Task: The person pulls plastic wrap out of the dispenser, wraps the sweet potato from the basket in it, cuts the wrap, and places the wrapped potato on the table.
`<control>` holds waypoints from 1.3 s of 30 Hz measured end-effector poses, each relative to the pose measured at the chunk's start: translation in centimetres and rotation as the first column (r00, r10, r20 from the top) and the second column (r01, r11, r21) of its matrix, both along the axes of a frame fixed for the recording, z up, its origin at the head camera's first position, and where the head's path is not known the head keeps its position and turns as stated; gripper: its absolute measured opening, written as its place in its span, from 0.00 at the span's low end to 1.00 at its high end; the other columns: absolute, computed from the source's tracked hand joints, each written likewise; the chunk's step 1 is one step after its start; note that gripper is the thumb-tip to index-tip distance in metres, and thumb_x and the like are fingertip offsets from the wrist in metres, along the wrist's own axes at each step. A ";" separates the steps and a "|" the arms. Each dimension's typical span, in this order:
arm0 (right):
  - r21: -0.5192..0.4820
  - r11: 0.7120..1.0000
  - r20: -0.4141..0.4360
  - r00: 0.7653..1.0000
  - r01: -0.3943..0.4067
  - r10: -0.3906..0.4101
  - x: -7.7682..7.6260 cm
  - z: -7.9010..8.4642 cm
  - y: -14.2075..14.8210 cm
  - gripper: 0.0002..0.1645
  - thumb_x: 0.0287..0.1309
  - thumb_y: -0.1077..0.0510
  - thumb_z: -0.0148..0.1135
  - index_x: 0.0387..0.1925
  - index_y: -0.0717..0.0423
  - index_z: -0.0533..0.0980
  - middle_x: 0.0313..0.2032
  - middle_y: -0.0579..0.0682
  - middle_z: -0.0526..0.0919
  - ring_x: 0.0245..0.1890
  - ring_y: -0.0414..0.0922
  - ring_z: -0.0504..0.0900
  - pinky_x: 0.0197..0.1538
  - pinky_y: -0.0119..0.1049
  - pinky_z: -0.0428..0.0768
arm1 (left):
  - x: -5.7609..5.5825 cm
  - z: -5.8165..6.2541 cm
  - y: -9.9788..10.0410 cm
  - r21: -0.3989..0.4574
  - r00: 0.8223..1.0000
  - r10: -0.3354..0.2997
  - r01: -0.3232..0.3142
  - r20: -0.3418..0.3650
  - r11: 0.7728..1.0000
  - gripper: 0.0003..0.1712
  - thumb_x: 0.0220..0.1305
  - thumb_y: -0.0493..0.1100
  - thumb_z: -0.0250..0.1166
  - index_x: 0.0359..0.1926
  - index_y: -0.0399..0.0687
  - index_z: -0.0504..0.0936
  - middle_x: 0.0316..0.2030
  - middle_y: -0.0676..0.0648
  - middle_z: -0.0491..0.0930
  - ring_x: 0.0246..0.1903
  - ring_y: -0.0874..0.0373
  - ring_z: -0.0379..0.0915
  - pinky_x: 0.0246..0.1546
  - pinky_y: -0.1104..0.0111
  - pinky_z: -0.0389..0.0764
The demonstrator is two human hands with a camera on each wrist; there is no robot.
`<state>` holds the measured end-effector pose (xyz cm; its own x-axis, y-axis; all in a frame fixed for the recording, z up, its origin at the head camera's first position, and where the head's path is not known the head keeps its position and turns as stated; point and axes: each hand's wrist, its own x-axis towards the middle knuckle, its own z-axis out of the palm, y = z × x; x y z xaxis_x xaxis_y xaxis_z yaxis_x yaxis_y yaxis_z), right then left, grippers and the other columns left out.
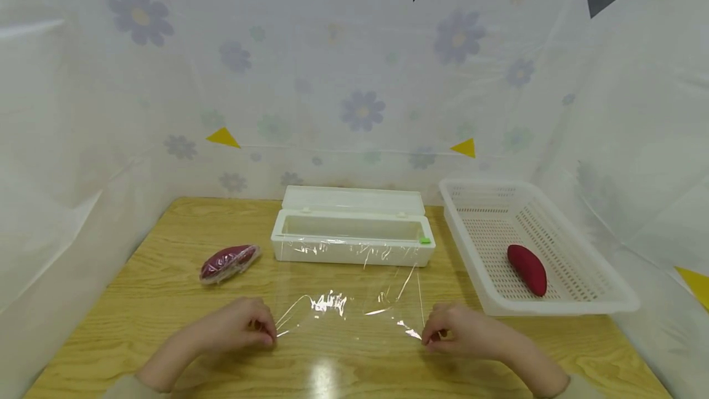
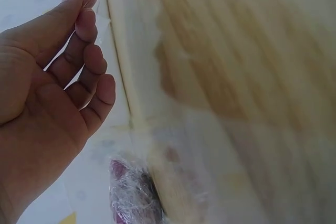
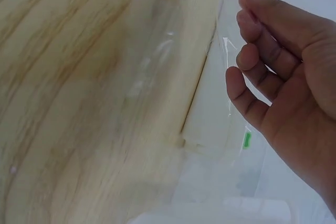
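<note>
A sheet of clear plastic wrap [image 1: 354,319] stretches from a white wrap dispenser box [image 1: 354,252] toward the front of the table. Its left front corner is pinched between thumb and forefinger of my left hand [image 1: 244,325]. The right hand [image 1: 465,332] pinches the opposite corner in the same way. Both wrist views show the other fingers of the left hand [image 2: 58,72] and right hand [image 3: 289,72] loosely curled. The box's lid [image 1: 354,201] stands raised at the back, and a green slider [image 1: 424,241] sits at its right front edge.
Left of the box lies a dark red, sweet-potato-shaped object [image 1: 229,263] wrapped in plastic. At the right, a white perforated basket [image 1: 471,257] holds an unwrapped red one [image 1: 527,270]. A flowered curtain [image 1: 360,79] hangs behind the wooden table [image 1: 166,245].
</note>
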<state>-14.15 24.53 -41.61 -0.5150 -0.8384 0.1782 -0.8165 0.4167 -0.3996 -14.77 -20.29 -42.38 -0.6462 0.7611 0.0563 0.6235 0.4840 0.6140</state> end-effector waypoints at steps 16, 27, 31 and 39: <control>0.093 0.995 0.108 0.993 0.039 -0.049 0.4 0.4 0.5 0.10 0.46 0.54 0.72 0.33 0.48 0.81 0.27 0.32 0.78 0.29 0.26 0.73 0.32 0.20 0.73 | -0.5 -0.4 0.3 -0.004 0.998 -0.058 0.058 0.031 0.998 0.02 0.55 0.42 0.68 0.31 0.53 0.84 0.29 0.58 0.82 0.31 0.73 0.72 0.35 0.75 0.76; 0.006 0.996 0.074 0.993 0.087 -0.087 0.5 4.6 2.3 0.14 0.54 0.49 0.67 0.43 0.40 0.77 0.35 0.32 0.79 0.34 0.32 0.76 0.35 0.28 0.77 | -0.9 -1.1 0.1 0.037 0.989 -0.074 0.070 0.124 0.997 0.04 0.56 0.42 0.68 0.34 0.53 0.84 0.31 0.59 0.82 0.31 0.73 0.73 0.34 0.75 0.77; -0.056 0.990 0.012 0.991 0.133 -0.132 0.3 6.2 3.5 0.16 0.54 0.51 0.67 0.45 0.37 0.76 0.38 0.30 0.79 0.35 0.31 0.76 0.37 0.27 0.76 | -1.1 -1.2 0.0 0.046 0.980 -0.057 0.049 0.188 0.998 0.05 0.56 0.45 0.67 0.35 0.54 0.83 0.32 0.59 0.81 0.32 0.72 0.73 0.34 0.75 0.77; -0.185 0.956 -0.155 0.954 0.228 -0.258 -0.6 8.0 6.2 0.22 0.47 0.63 0.71 0.43 0.38 0.78 0.36 0.32 0.81 0.32 0.30 0.75 0.32 0.25 0.73 | -1.1 -1.3 -0.2 0.065 0.975 -0.065 0.052 0.214 0.997 0.05 0.56 0.44 0.67 0.36 0.53 0.83 0.33 0.58 0.81 0.31 0.70 0.73 0.32 0.74 0.77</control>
<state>-14.76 30.73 -33.59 -0.6477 -0.6436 0.4077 -0.7619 0.5525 -0.3381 -15.85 -20.48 -43.64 -0.6023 0.7976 -0.0345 0.4993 0.4101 0.7632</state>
